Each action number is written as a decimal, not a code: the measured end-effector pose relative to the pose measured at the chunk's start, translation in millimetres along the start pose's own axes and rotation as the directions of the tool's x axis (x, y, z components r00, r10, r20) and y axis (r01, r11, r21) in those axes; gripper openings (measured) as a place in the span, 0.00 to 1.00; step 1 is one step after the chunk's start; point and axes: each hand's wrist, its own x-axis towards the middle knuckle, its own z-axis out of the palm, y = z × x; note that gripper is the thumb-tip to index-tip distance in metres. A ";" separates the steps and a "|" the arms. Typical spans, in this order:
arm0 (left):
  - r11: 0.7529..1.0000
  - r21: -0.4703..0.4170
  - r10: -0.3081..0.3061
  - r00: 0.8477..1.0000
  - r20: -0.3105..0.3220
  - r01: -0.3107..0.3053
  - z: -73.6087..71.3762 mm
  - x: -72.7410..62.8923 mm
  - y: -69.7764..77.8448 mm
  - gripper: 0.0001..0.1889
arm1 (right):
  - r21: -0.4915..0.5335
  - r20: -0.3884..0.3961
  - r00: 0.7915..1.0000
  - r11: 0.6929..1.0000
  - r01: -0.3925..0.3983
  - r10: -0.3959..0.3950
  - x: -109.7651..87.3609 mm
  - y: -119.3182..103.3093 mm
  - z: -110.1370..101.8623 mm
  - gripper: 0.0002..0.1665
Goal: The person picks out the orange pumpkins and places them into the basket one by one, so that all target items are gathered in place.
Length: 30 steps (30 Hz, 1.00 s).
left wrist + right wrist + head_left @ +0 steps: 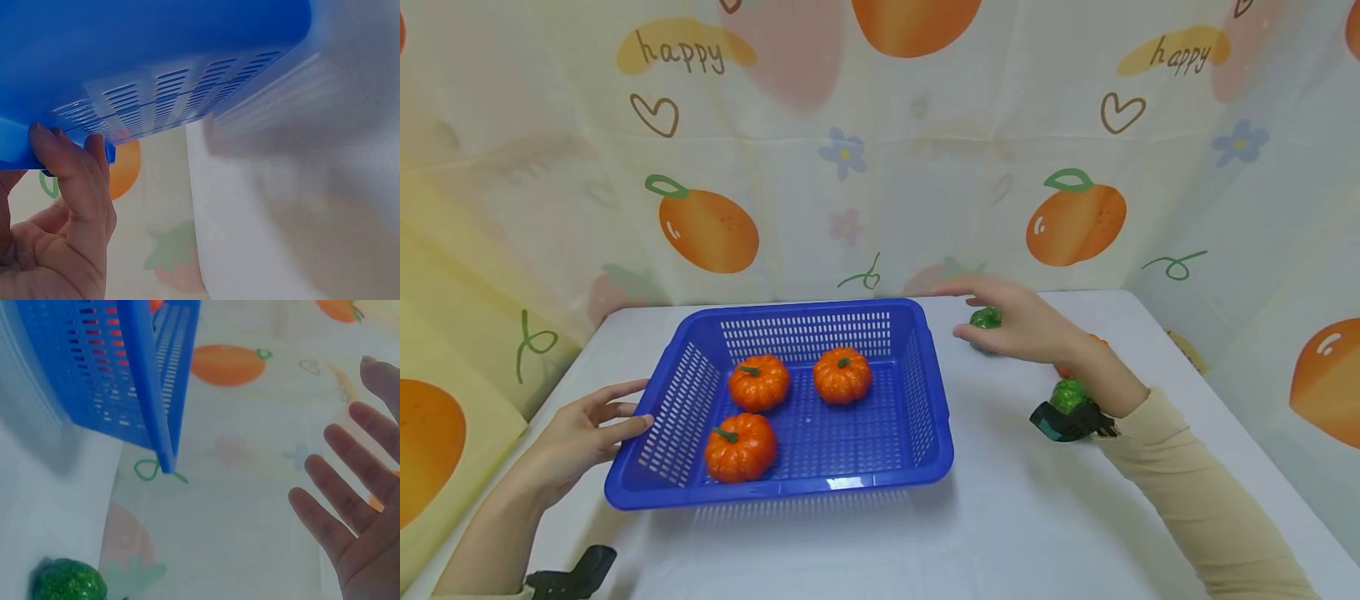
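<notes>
A blue plastic basket point(790, 493) with slotted walls holds three small orange pumpkins, one at the back left point(759, 383), one at the back right point(842, 376) and one at the front left point(741, 448). At its left side, my left hand point(587, 429) grips the rim, thumb over the top and fingers beneath, as the left wrist view also shows. My right hand point(1026, 323) is to the right of the basket with its fingers spread and nothing in them. Partly hidden behind it is a glossy green, rounded vegetable point(985, 317), seen on the table in the right wrist view point(69, 580).
Another green vegetable point(1067, 395) lies under my right wrist, near an orange-red thing mostly hidden by the forearm. A white cloth covers the table point(1000, 517). Behind it hangs a printed curtain point(925, 208) with fruit and flowers.
</notes>
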 end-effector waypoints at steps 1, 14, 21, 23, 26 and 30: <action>1.000 -0.004 0.003 1.000 0.000 -0.003 0.1 0.2 -0.1 0.37 | 0.001 -0.008 1.000 1.000 -0.008 0.008 -2.7 1.0 -1.8 0.30; 1.000 0.005 0.001 1.000 -0.004 -0.001 1.0 -0.2 1.7 0.37 | -0.011 -0.134 0.986 0.995 -0.104 0.101 -40.6 19.7 -20.7 0.34; 1.000 -0.001 -0.001 1.000 -0.007 0.001 1.2 -0.2 1.8 0.37 | -0.002 -0.224 0.966 0.991 -0.134 0.130 -57.9 20.4 -24.3 0.33; 1.000 -0.005 -0.003 1.000 -0.006 0.003 1.2 -0.3 1.6 0.37 | 0.004 -0.230 0.961 0.988 -0.155 0.152 -61.7 19.4 -25.6 0.31; 1.000 -0.013 0.000 1.000 -0.003 0.000 1.0 -0.4 1.3 0.36 | 0.002 -0.230 0.954 0.980 -0.199 0.194 -68.6 24.1 -26.4 0.31; 1.000 -0.022 0.003 1.000 -0.001 -0.003 0.5 -0.2 1.2 0.36 | 0.003 -0.230 0.941 0.967 -0.256 0.249 -80.3 41.4 -25.2 0.33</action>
